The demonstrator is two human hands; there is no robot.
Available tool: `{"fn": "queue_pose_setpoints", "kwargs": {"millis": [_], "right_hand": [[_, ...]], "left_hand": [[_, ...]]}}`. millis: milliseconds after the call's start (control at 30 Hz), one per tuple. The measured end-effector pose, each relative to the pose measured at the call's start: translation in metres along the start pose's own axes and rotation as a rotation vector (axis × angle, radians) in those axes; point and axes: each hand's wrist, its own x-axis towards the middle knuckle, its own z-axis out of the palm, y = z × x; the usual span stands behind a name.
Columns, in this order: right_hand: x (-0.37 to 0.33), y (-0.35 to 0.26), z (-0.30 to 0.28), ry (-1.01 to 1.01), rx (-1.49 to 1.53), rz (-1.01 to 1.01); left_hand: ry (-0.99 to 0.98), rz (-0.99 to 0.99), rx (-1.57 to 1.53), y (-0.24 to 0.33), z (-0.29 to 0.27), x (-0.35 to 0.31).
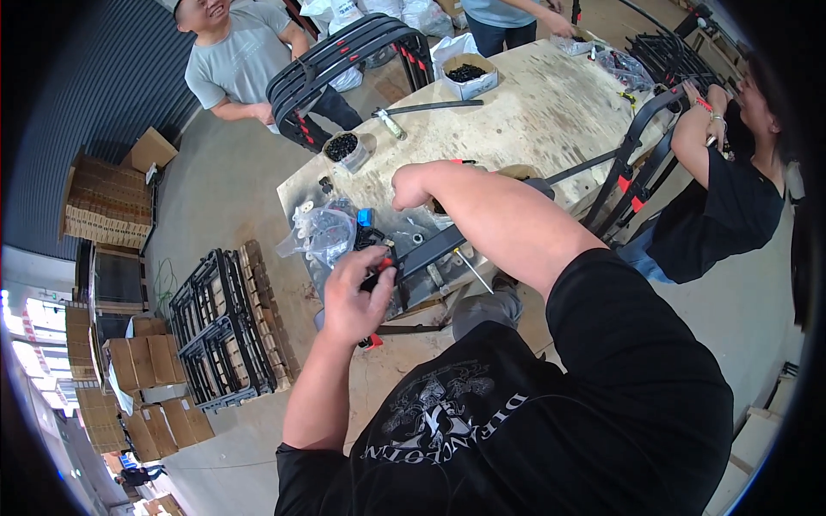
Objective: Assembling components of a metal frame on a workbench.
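Observation:
My left hand [354, 299] is at the near left corner of the worktable, its fingers and thumb curled around a small red piece [385, 265] at the end of a black flat bar [430, 248]. The bar slants up to the right and passes under my right forearm. My right hand [411, 186] reaches across, palm down, beside a container whose dark contents [439, 207] partly show; its fingertips are hidden. Next to my left hand lie a clear plastic bag of white parts [325, 234], a blue block [365, 217] and small black parts. A thin metal rod [473, 270] sticks out below the bar.
Tubs of black parts [342, 148] [469, 74] and a hammer-like tool [392, 125] sit on the wooden worktable [533, 112]. A person at far left holds black frames [344, 60]; another leans at right beside a frame [637, 163]. More frames [225, 331] are stacked on the left floor.

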Motion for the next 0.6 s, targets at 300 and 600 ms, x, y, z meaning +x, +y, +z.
{"fn": "queue_pose_setpoints", "kwargs": {"millis": [300,600], "right_hand": [[0.009,0.011,0.005,0.037,0.047,0.021],[0.000,0.005,0.000,0.018,0.022,-0.006]], "left_hand": [[-0.014,0.006,0.021,0.030,-0.021,0.013],[-0.262,0.042,0.341,0.025,-0.016,0.010]]}}
